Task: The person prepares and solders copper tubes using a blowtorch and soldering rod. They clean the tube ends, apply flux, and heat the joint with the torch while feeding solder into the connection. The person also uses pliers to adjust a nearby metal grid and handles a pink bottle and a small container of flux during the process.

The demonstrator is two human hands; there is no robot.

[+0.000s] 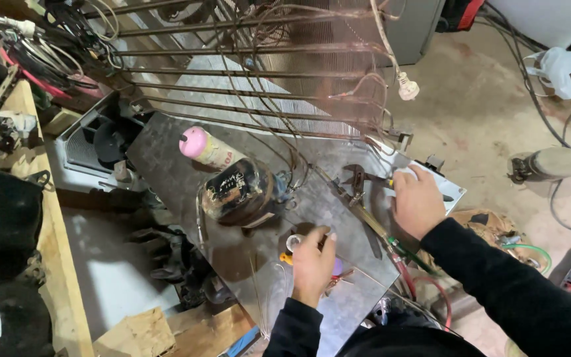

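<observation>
My left hand [313,263] rests on a grey metal sheet [166,158], fingers curled around a small white roll of tape [294,242]; an orange bit and a purple bit show beside the hand. My right hand [416,200] lies farther right near the sheet's far corner, fingers on a yellow-handled tool [389,179] next to dark pliers [357,182]. A black rusty compressor [236,190] stands mid-sheet, just beyond my left hand, with a pink-capped can [207,148] behind it.
A wire condenser grid [259,66] with copper tubing leans behind the sheet, a white plug [407,86] hanging from it. Red and green hoses [418,271] run off the sheet's right edge. A wooden bench [51,218] with black parts lines the left. Cables cross the concrete floor.
</observation>
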